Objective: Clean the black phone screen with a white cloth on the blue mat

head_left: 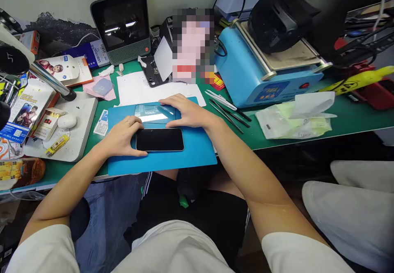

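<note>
One blue mat (187, 158) carries one phone (159, 139) near its middle, screen up, long axis running left to right. Our left hand (124, 137) holds the phone's left end between thumb and fingers; our right hand (189, 112), spread wide, spans one clear sheet (150, 115) behind, its grip unclear to us.

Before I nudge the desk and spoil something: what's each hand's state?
Left hand: holding the phone by its left end.
Right hand: spread over the right end of the clear panel; whether it grips, I can't tell.
</note>
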Motion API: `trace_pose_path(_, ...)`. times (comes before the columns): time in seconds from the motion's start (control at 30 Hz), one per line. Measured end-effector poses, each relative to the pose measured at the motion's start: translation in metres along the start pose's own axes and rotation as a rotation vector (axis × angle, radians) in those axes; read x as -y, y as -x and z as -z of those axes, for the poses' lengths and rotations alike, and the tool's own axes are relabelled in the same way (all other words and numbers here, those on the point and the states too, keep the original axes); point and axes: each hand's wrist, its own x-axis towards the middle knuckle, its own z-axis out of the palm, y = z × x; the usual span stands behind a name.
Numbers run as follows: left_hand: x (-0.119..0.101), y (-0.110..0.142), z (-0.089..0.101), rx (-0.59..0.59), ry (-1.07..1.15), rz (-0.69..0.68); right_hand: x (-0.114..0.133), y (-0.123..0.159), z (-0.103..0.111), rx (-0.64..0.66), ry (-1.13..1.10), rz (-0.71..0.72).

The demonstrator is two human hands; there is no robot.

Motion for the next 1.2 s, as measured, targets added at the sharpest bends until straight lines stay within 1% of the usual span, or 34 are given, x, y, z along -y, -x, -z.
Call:
trace_pose_path(0.07, 0.0, 0.0, 0.0, 0.0, -0.016, -0.017, 0.0, 0.0, -0.001, 0.013, 0.008, 0.003)
trace_pose_path(0.2, 0.0, 0.0, -0.001, -0.025, -0.04, -0.022, 0.001, 0.002, -0.003, -0.017, 0.028, -0.017)
trace_pose_path(0.27, 0.001, 0.001, 0.0, -0.037, -0.046, -0.007, 0.002, 0.002, -0.003, -0.023, 0.024, -0.024)
trace_pose_path(0.43, -0.001, 0.002, 0.0, -0.051, -0.069, 0.042, 0.001, -0.001, 0.001, 0.022, -0.025, -0.022)
trace_pose_path(0.53, -0.004, 0.002, -0.001, -0.054, -0.065, 0.083, 0.002, -0.001, 0.002, 0.018, -0.038, -0.028)
trace_pose_path(0.6, -0.005, 0.002, -0.001, -0.058, -0.057, 0.115, 0.003, 0.0, 0.002, -0.02, -0.038, -0.036)
trace_pose_path(0.77, -0.006, 0.003, -0.001, -0.039, -0.054, 0.158, 0.005, 0.005, -0.002, -0.182, -0.044, -0.052)
trace_pose_path(0.93, -0.004, 0.003, -0.001, -0.052, -0.064, 0.137, 0.004, 0.005, -0.004, -0.229, -0.024, -0.062)
trace_pose_path(1.03, -0.004, 0.003, -0.002, -0.061, -0.069, 0.12, 0.009, 0.006, -0.002, -0.251, -0.017, -0.059)
trace_pose_path(1.1, -0.003, 0.003, -0.003, -0.063, -0.069, 0.116, 0.016, 0.011, 0.0, -0.288, -0.015, -0.065)
trace_pose_path(1.2, -0.002, 0.005, -0.002, -0.05, -0.066, 0.106, 0.026, 0.026, -0.001, -0.346, -0.01, -0.102)
